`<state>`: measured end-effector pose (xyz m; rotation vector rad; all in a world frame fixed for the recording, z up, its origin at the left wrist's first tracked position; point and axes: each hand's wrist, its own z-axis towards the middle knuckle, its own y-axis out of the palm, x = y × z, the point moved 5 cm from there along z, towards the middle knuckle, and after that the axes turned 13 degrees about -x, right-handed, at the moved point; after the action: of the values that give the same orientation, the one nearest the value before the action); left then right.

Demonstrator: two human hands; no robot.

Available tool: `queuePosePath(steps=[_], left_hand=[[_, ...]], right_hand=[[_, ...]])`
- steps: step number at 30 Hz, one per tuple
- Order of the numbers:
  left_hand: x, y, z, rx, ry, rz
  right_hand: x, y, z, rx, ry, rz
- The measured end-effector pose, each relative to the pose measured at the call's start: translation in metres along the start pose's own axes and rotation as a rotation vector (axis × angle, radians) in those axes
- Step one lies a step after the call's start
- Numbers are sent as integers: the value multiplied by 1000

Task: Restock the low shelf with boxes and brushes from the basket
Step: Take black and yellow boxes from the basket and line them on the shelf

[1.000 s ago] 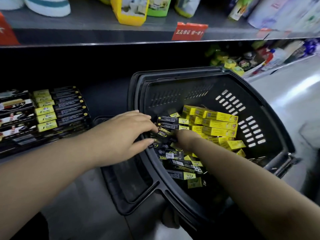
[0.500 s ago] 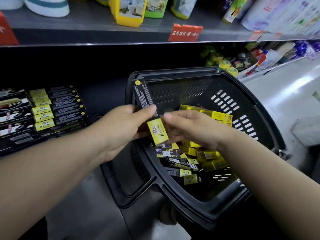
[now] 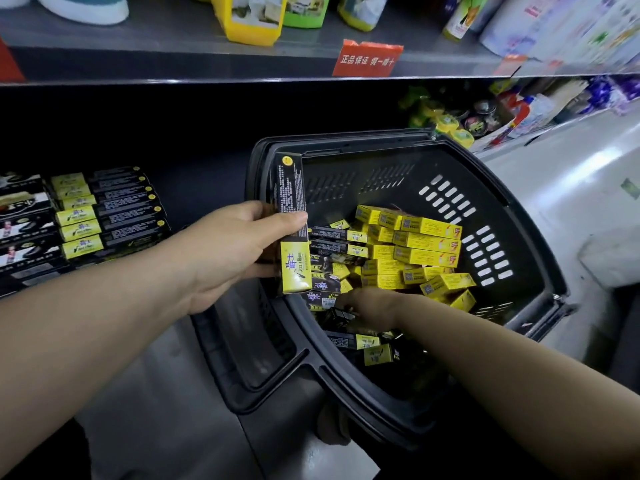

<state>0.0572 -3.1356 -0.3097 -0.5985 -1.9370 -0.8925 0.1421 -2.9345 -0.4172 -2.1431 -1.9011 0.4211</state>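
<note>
A dark plastic basket point(image 3: 512, 216) stands before the low shelf, holding several black-and-yellow boxes point(image 3: 341, 237) and several yellow boxes point(image 3: 427, 242). My left hand point(image 3: 228, 251) grips one long black-and-yellow box point(image 3: 292, 223) upright over the basket's left rim. My right hand point(image 3: 374, 304) reaches down among the black boxes in the basket; its fingers touch a dark box, and whether they hold it is unclear. On the low shelf point(image 3: 194, 188) at left lie rows of the same black-and-yellow boxes point(image 3: 107, 216).
The upper shelf point(image 3: 173, 64) carries yellow and green packs and a red price tag point(image 3: 367, 58). Bottles and tins point(image 3: 485, 116) crowd the lower shelf at right. Grey floor point(image 3: 571, 174) lies right of the basket.
My right hand let go of the upright box and dropped back into the basket. My left hand alone now holds that box, in about the same place.
</note>
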Motion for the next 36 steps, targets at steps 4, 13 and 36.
queuePosePath(steps=[4, 13, 36], left_hand=[[-1, -1, 1, -5, -10, -9], [-3, 5, 3, -1, -13, -27], [0, 25, -7, -69, 16, -74]], right_hand=[[-10, -48, -47, 240, -52, 154], [-63, -85, -121, 677, -533, 1100], [-90, -67, -101, 423, -679, 1567]])
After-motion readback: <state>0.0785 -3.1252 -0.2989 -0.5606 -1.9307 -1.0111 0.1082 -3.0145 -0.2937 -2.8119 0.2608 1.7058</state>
